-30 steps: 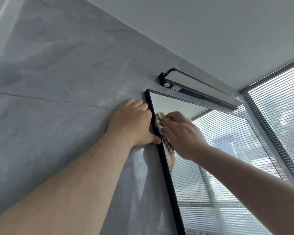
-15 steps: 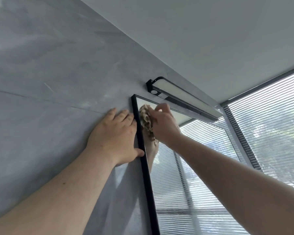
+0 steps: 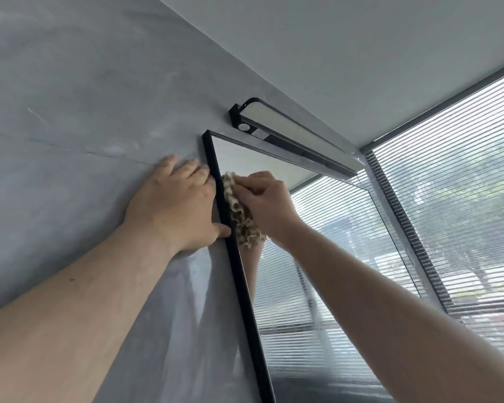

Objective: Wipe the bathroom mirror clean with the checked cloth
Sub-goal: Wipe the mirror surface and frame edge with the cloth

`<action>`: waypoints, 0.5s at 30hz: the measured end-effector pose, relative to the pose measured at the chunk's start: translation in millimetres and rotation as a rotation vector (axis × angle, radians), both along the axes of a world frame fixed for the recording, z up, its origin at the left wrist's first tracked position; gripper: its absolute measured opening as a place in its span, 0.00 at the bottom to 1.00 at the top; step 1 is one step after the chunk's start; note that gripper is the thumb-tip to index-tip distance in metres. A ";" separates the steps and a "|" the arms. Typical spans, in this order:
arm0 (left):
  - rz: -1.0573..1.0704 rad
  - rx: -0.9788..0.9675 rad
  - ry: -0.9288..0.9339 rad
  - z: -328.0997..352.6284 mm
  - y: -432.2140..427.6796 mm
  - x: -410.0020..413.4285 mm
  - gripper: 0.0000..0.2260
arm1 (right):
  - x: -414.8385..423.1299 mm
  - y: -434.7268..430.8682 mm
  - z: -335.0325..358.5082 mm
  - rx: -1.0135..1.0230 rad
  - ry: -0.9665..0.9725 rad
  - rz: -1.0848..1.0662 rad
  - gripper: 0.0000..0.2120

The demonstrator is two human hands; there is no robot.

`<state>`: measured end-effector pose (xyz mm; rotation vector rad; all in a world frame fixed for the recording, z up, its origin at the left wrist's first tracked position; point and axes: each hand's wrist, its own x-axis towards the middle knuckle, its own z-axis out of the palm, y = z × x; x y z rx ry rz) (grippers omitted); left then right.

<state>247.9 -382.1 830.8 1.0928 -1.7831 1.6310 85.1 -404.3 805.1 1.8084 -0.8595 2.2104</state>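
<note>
Of the cloth (image 3: 239, 210) I see only a crumpled edge left of my right hand (image 3: 266, 205); the palm covers the rest. Below that hand the mirror (image 3: 346, 213) runs off the bottom edge. Above it the lamp (image 3: 288, 128) bears a label (image 3: 259, 134), perhaps print, too tiny to read.

Cloth (image 3: 240, 210) on mirror (image 3: 317, 257), lamp (image 3: 291, 135) above, window (image 3: 454, 184) right.

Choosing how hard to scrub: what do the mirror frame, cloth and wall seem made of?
Mirror frame: thin, matte black, likely painted metal or plastic. Checked cloth: soft textile, crumpled, with wavy edges. Wall: grey marbled tile or slab, smooth semi-gloss; a joint line and faint reflection show.
</note>
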 end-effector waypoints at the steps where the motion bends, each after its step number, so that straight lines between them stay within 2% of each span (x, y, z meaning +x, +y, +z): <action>1: -0.006 0.001 0.001 0.1 -0.1 0.5 0.45 | 0.7 0.3 -15.1 0.006 -0.009 0.001 0.10; 8: 0.004 0.002 -0.005 1.3 -1.7 0.6 0.45 | 6.0 -0.7 -98.1 0.006 -0.047 0.101 0.08; 11: -0.001 0.001 -0.015 1.1 -0.7 1.4 0.44 | 7.7 -1.9 -98.2 -0.023 -0.057 0.101 0.11; 15: 0.011 0.036 -0.026 -0.1 2.3 1.8 0.43 | 4.6 -6.5 -66.7 -0.025 -0.067 0.038 0.08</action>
